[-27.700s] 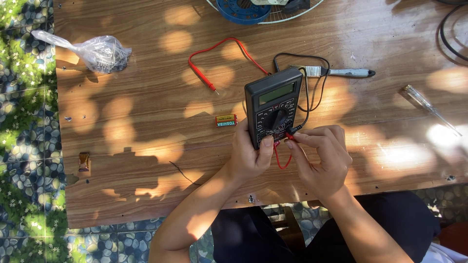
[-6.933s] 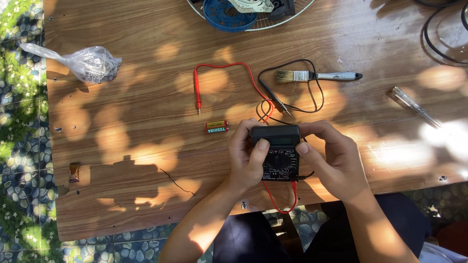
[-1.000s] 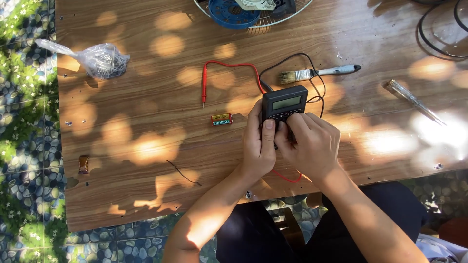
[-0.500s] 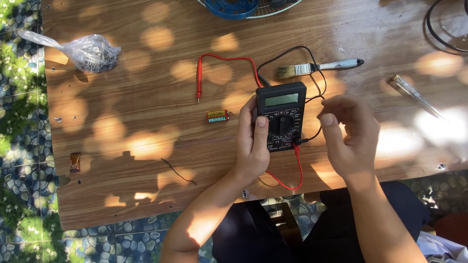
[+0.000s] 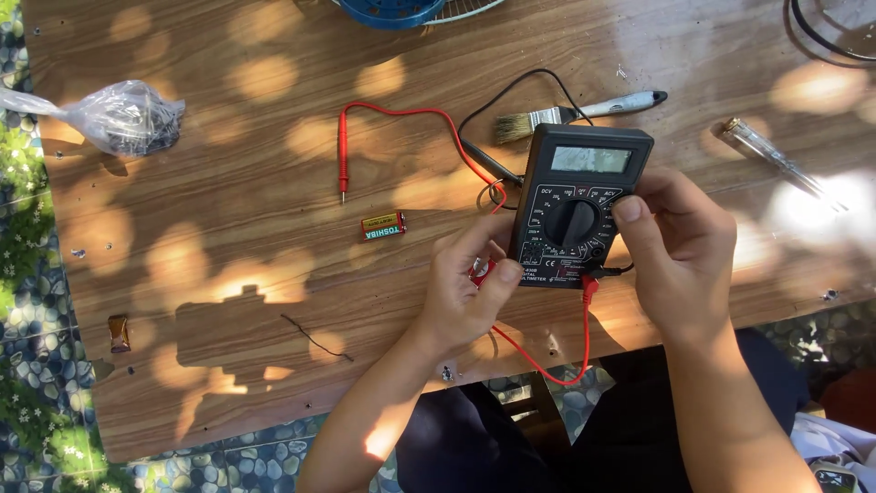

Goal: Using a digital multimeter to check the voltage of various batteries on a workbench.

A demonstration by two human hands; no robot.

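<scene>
Squarely between the two hands sits a black multimeter [image 5: 580,207], its long axis running away from the person, display at the far end. The right hand [image 5: 680,246] grips its right edge, thumb laid beside the round dial. The left hand [image 5: 465,288] pinches a small red piece at the meter's lower left corner, so both hands are closed on it. A red lead [image 5: 547,370] loops down toward the person. Left of the left hand lie a small battery [image 5: 383,225] and a red probe [image 5: 343,160]; beyond the meter, a paintbrush [image 5: 575,110]; further left, a plastic bag [image 5: 123,114].
</scene>
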